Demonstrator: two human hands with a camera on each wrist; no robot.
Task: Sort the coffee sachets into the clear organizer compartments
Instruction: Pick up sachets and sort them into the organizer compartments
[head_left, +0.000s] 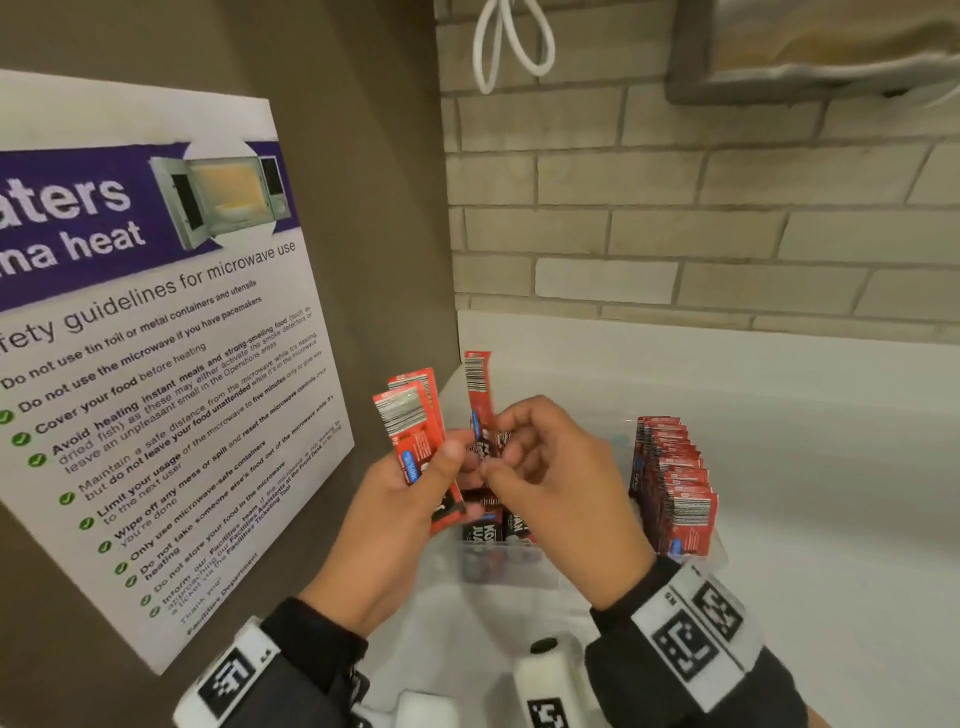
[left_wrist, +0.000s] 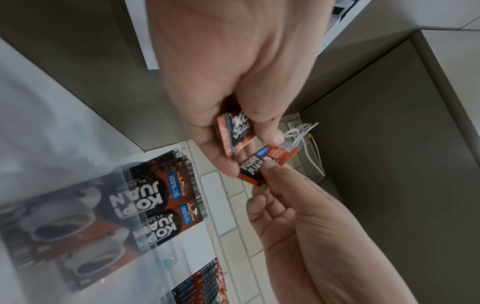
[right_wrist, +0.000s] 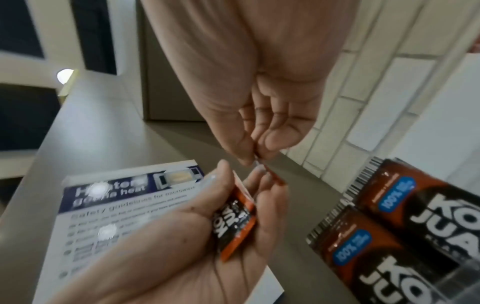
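Both grips clamped on coffee sachets, held above the clear organizer for sorting.

Largest first: white tabletop (head_left: 779, 467) carrying the clear organizer (head_left: 719, 553), pushed back near the brick wall and just beside the microwave safety poster (head_left: 156, 338), probably to keep the reach short. Filed row of sachets (head_left: 675, 483) standing upright, edge on, in the right compartment; two flat-faced sachets (left_wrist: 166, 197) upright in the nearer one, labels readable. Left hand (head_left: 395, 514) curled round a small fanned bundle (head_left: 415, 441), seemingly kept as the supply. Right hand (head_left: 550, 483) pinching a single sachet (head_left: 478, 400) by its lower end between thumb and fingertip, likely peeling it off for separate filing.
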